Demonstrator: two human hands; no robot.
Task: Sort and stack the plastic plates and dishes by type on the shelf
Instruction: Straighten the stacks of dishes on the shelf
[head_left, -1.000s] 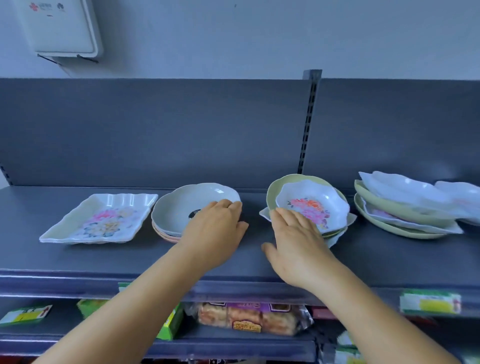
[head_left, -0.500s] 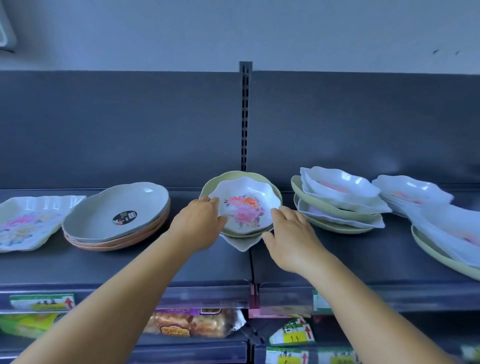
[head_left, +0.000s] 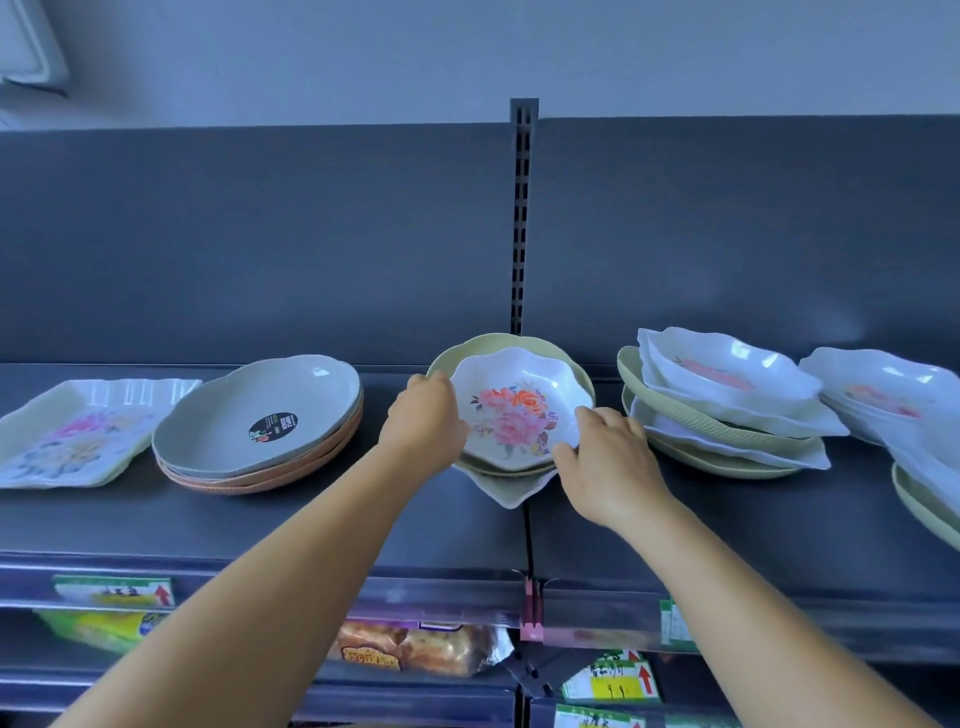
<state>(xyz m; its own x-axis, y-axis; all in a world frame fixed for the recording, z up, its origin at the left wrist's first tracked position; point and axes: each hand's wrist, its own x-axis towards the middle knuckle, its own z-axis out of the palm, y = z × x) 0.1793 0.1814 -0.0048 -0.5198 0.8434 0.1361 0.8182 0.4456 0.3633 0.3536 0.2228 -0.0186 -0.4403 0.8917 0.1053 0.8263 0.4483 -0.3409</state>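
A white scalloped dish with a pink flower print (head_left: 519, 410) tops a small pile at the middle of the dark shelf (head_left: 363, 519), lying in a pale green round plate (head_left: 498, 345) with a white dish (head_left: 511, 488) underneath. My left hand (head_left: 423, 423) grips the pile's left rim. My right hand (head_left: 605, 457) holds its right front edge, fingers curled at the flowered dish's rim. To the left stands a stack of grey and orange round plates (head_left: 260, 415), and further left a rectangular flowered tray (head_left: 78, 436).
Right of my hands lies a mixed pile of green plates and white flowered dishes (head_left: 727, 405), with more white dishes (head_left: 893, 395) at the far right edge. A slotted upright (head_left: 522, 218) splits the back panel. Packaged goods and price tags fill the shelf below.
My left hand left the grey plate stack and came to the middle pile's left rim. My right hand slid round to its right edge. The view swung right.
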